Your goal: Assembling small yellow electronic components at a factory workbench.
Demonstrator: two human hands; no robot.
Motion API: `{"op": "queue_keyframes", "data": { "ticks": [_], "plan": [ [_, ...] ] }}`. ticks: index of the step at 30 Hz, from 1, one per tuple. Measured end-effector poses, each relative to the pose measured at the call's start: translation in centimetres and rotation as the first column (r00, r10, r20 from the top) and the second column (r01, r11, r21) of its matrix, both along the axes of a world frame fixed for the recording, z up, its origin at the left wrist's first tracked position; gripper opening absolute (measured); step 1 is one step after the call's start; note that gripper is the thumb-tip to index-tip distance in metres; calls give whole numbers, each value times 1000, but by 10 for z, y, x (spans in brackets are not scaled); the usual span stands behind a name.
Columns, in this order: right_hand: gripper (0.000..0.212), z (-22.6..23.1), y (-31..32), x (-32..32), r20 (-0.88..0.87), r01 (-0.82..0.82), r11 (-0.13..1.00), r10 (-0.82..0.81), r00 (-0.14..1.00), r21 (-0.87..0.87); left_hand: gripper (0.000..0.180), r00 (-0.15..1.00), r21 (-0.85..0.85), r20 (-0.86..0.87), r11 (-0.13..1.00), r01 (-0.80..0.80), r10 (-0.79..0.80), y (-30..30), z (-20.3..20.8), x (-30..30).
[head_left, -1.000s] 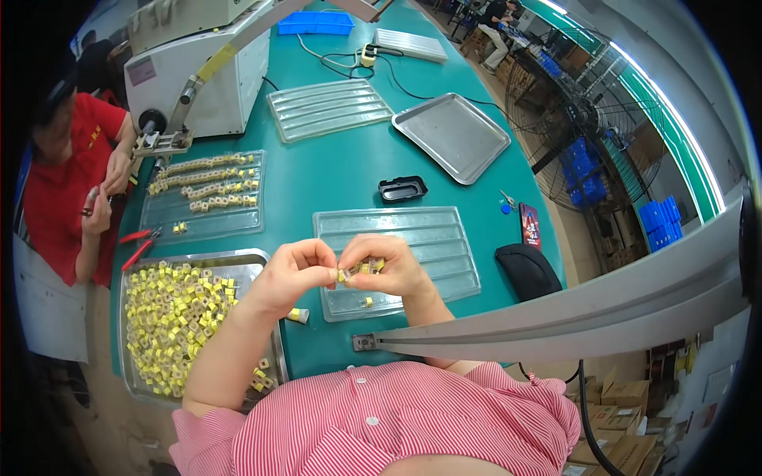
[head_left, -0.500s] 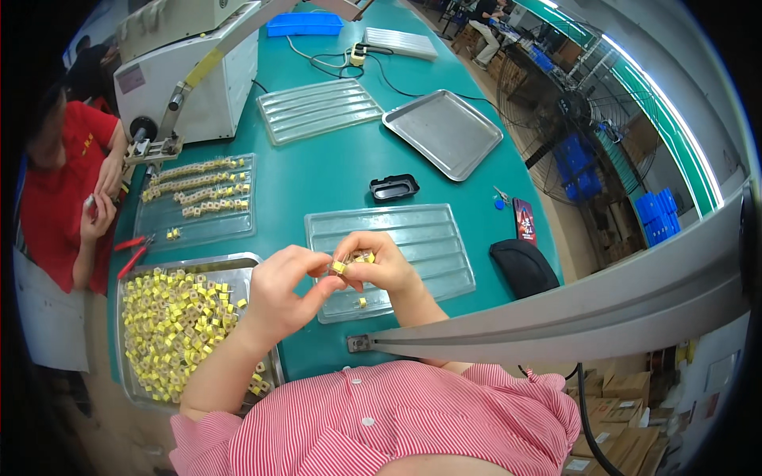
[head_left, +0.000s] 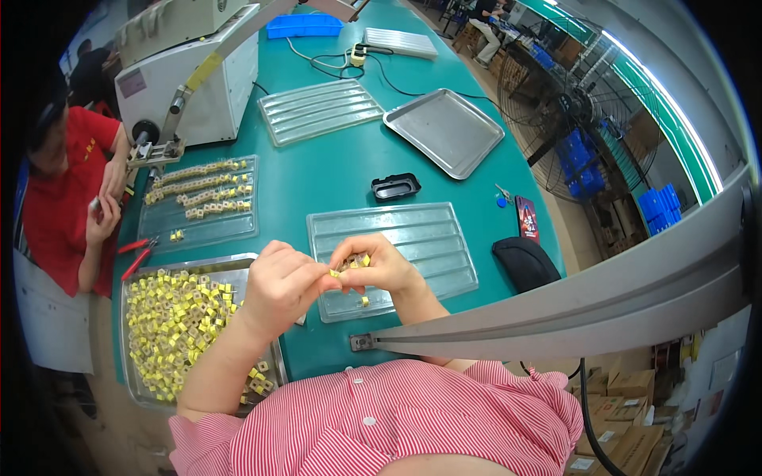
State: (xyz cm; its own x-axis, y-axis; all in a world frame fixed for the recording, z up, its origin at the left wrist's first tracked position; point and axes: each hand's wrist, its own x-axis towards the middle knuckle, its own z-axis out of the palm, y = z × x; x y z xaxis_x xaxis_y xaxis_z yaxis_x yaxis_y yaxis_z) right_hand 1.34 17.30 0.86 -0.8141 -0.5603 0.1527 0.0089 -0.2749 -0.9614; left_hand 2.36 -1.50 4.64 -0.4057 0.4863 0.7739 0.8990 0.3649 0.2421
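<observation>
Over the front left part of a clear ribbed plastic tray [head_left: 429, 246], my two hands meet. My right hand [head_left: 383, 270] is closed round several small yellow-taped coils [head_left: 363, 260], partly hidden by its fingers. At its fingertips is one more yellow-taped coil [head_left: 335, 274]. My left hand [head_left: 279, 287] pinches at that coil, its thumb and forefinger pressed together; the exact grip is hidden. A single loose coil [head_left: 365, 301] rests in the ribbed tray below my right hand. To the left, a metal tray [head_left: 238, 278] bears a large heap of similar coils [head_left: 171, 325].
Rows of coils fill part of another ribbed tray [head_left: 230, 226], beside red-handled pliers [head_left: 136, 258]. A co-worker in red [head_left: 75, 190] sits at left. Beyond are a black dish [head_left: 395, 187] and bare metal tray [head_left: 444, 131]. A grey metal arm [head_left: 556, 325] crosses the right side.
My left hand's fingers have drawn closer together at the coil, and its knuckles have risen slightly. The coil at the fingertips has turned and shows less. My right hand keeps its hold.
</observation>
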Motion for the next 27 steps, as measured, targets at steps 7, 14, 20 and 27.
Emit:
{"op": "queue_keyframes", "data": {
  "ticks": [7, 14, 20, 27],
  "plan": [
    [13, 5, -4, 3, -61, 39, 984, -29, 998, 174, 16, 498, 60, 865, 998, 13, -59, -4, 5, -4],
    [12, 10, -5, 3, 50, 97, 987, -104, 993, 125, 18, 56, 497, 867, 868, -21, -495, -7, -13, -8],
    [14, 7, -3, 3, 36, 74, 989, -79, 996, 131, 17, -5, 526, 850, 850, -29, -527, -6, -17, -9],
    [15, 8, -1, 3, 7, 60, 986, -61, 998, 158, 16, -59, 532, 844, 846, -16, -532, -5, -18, -12]
  ]
}}
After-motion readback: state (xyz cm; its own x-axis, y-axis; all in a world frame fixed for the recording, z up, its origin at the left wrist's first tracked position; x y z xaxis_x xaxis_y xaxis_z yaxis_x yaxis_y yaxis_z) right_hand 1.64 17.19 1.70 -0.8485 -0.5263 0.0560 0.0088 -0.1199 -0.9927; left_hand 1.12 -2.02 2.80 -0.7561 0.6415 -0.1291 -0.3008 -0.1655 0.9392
